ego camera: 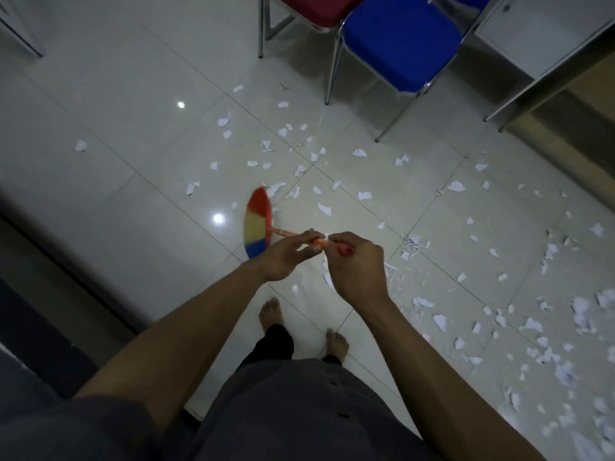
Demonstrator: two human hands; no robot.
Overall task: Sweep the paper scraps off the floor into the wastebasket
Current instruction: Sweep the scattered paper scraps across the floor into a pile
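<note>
Feet [271, 314] standing bare on the glossy floor [100, 161]. Right grip [354, 264] curling closed round the top end of the broom handle [318, 241]; left grip [288, 256] lying on it just below, fingers nearly straight, clamping or only touching, cannot tell. Ahead, the broom head [257, 224] hanging down by the floor, contact unclear; handle looking stiff and light, bristles soft, so a lower hold would be steering better. Further, paper scraps [364, 195] lying scattered ahead and right: featherlight, likely skating, fluttering. Blue chair [399, 44] beyond. Wastebasket not showing.
</note>
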